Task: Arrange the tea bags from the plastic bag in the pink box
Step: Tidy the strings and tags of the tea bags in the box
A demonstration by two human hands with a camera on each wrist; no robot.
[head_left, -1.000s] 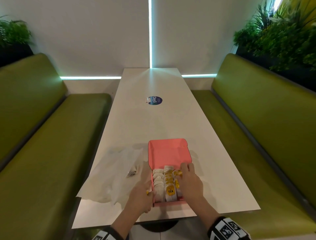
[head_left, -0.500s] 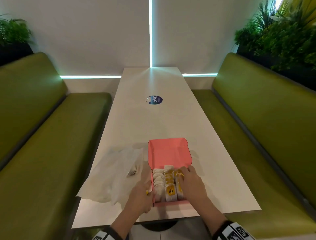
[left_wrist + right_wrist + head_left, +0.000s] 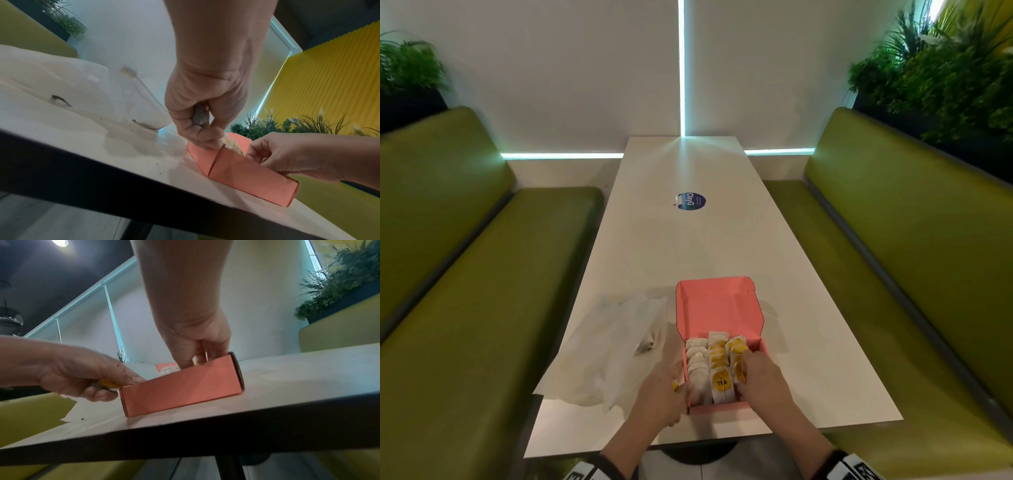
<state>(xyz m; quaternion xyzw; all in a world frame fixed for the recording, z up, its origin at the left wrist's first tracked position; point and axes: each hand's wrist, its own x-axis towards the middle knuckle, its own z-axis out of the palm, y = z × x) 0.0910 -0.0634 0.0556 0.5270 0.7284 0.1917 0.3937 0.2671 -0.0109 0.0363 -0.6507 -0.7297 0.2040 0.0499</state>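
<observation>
The pink box (image 3: 762, 343) stands open near the table's front edge, its lid (image 3: 719, 305) tilted back. Inside it, three rows of tea bags (image 3: 717, 363) stand upright, white with yellow tags. My right hand (image 3: 748, 371) reaches into the right row, and its thumb and fingers (image 3: 213, 348) pinch a tea bag there. My left hand (image 3: 671, 394) is at the box's near left corner, curled around one grey tea bag (image 3: 200, 116) with a yellow tag. The crumpled plastic bag (image 3: 602, 349) lies flat to the left of the box.
A long white table (image 3: 688, 246) with a round blue sticker (image 3: 691, 201) runs between two green benches (image 3: 465, 308). A small dark scrap (image 3: 643, 347) lies in the plastic bag. Plants stand behind both benches.
My right hand slid along the right row from the far end toward me. The left hand stayed by the box's left corner with its tea bag.
</observation>
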